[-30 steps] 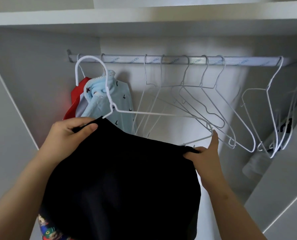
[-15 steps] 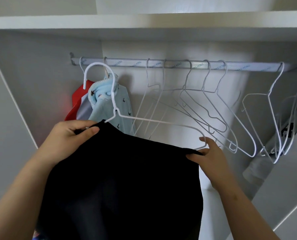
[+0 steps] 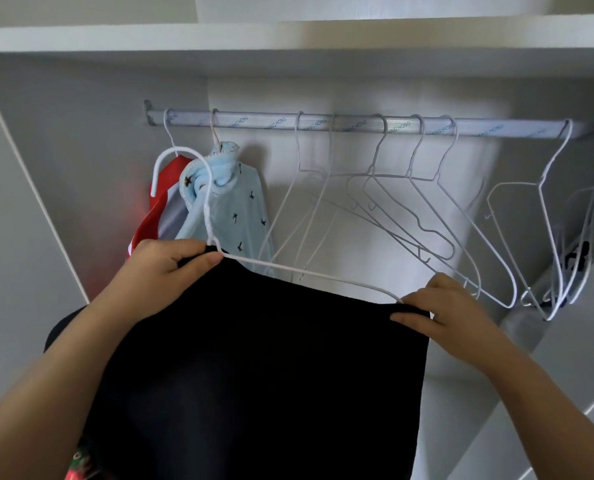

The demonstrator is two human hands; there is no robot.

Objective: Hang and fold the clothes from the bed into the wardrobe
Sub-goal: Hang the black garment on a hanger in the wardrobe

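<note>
A black garment [image 3: 264, 368] hangs over a white wire hanger [image 3: 205, 202] that I hold up inside the wardrobe, below the rail [image 3: 357, 124]. My left hand [image 3: 160, 271] grips the garment's top left corner together with the hanger's neck. My right hand [image 3: 440, 313] pinches the garment's top right corner at the hanger's right end. The hanger's hook sits in front of the hung clothes, below the rail and not on it.
A red garment [image 3: 160, 209] and a light blue patterned garment [image 3: 240, 209] hang at the rail's left end. Several empty white hangers [image 3: 427, 209] hang along the middle and right. A white shelf [image 3: 288, 39] runs above. The wardrobe's side wall [image 3: 63, 168] is at left.
The hanger with the black garment has dropped lower relative to the rail, with both hands still gripping its corners. My right hand's fingers have spread a little over the hanger's end.
</note>
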